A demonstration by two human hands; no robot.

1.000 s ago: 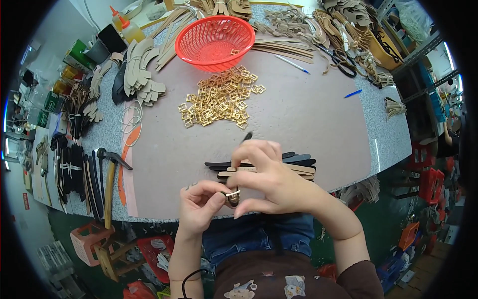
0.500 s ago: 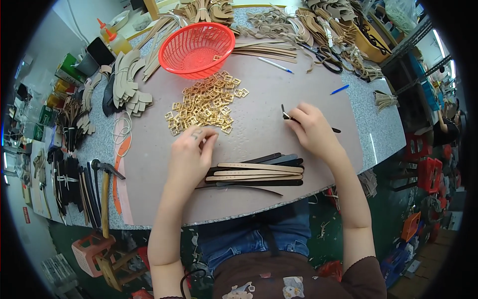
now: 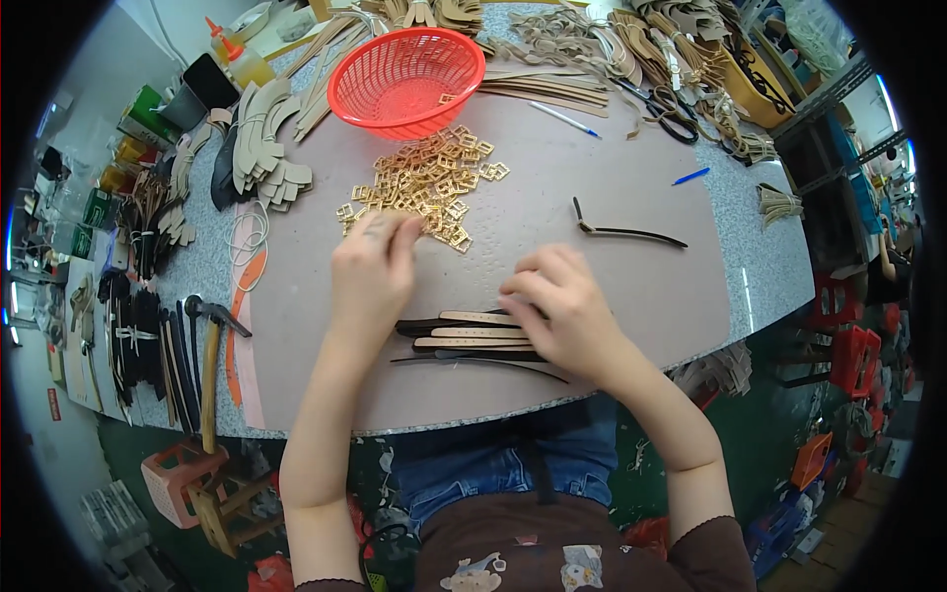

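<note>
I see the left hand (image 3: 375, 252) at the near edge of the heap of gold buckles (image 3: 429, 178), with its fingers bent. Its own back hides the fingertips, so I can't tell if it has hold of a buckle. The right hand (image 3: 562, 301) is over the black and tan straps (image 3: 483, 333), its fingers curled in. It hides their right ends from me, and I can't tell if it grips one or only hovers. Just below that stack is a thin dark strip (image 3: 493, 361). Off to the right, one bent black strap (image 3: 631, 233) lies by itself on the mat (image 3: 681, 306); I can make out a bit of gold at its bend, but it is too small to see well. Past the heap stands a red basket (image 3: 406, 84) with a small gold piece inside. Bundles at the far side of the bench (image 3: 769, 247) get cut off by the dark rim.
</note>
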